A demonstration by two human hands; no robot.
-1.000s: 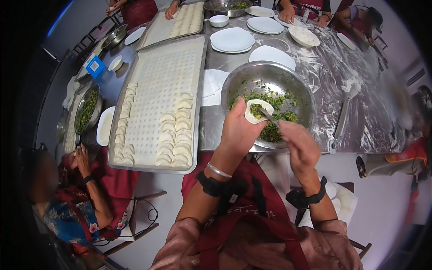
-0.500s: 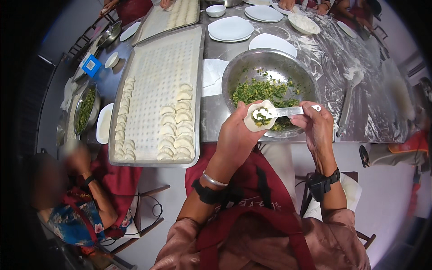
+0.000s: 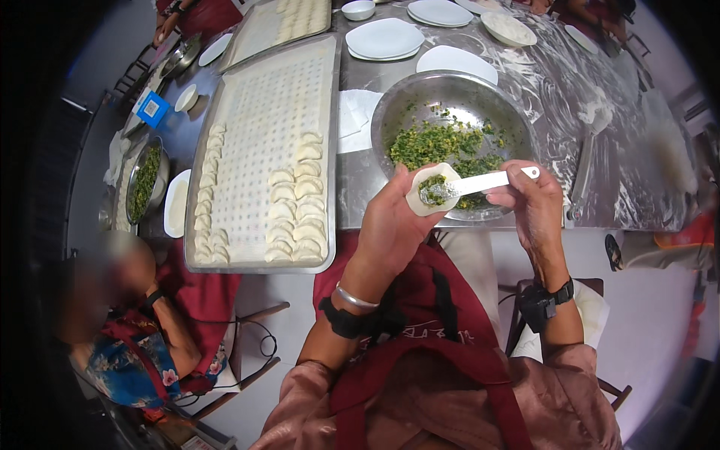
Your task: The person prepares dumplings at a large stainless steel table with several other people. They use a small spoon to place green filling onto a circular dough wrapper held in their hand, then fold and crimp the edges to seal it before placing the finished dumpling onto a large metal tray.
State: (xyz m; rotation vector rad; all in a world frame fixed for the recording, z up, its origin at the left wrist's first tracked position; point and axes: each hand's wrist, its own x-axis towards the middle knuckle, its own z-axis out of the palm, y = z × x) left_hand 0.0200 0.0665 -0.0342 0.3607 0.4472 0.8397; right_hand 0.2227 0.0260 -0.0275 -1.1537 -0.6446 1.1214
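Cupping a filled wrapper, left hand faces right hand pinching spoon over greens bowl.

The spoon bowl is buried in filling on the wrapper; the neighbour's face is blurred

Probably a communal kitchen: steel table, dumpling tray, stacked plates.

To my left, a tray holds rows of dumplings. Beyond it, I see white plates on the table.
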